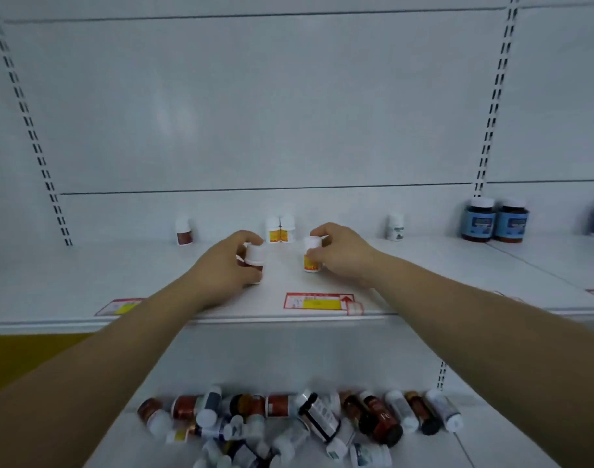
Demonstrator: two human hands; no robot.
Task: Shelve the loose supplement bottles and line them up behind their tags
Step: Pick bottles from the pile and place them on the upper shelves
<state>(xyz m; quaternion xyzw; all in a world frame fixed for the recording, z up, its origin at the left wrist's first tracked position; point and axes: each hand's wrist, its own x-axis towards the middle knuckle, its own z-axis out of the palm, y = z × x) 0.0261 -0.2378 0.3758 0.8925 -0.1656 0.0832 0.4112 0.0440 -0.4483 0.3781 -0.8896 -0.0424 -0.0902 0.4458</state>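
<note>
Head view of a white store shelf (86,282). Both hands reach onto it, each with fingers curled round a small white-capped bottle standing upright. The left hand (221,268) grips a brown bottle (255,261). The right hand (339,255) grips a yellow bottle (312,256) by its cap and side.

A yellow pair (279,229) stands at the back wall, just behind the yellow bottle and roughly in line with the centre tag (317,301). A lone brown one (184,231) stands further left, behind the left tag (120,306).

To do this step well, the yellow bottle likely slides straight back to touch the pair, label forward. The brown bottle probably belongs further left, in line with the lone brown one. Keep both upright and release gently so neither tips.

A pile (302,423) of loose bottles waits on the shelf below.
</note>
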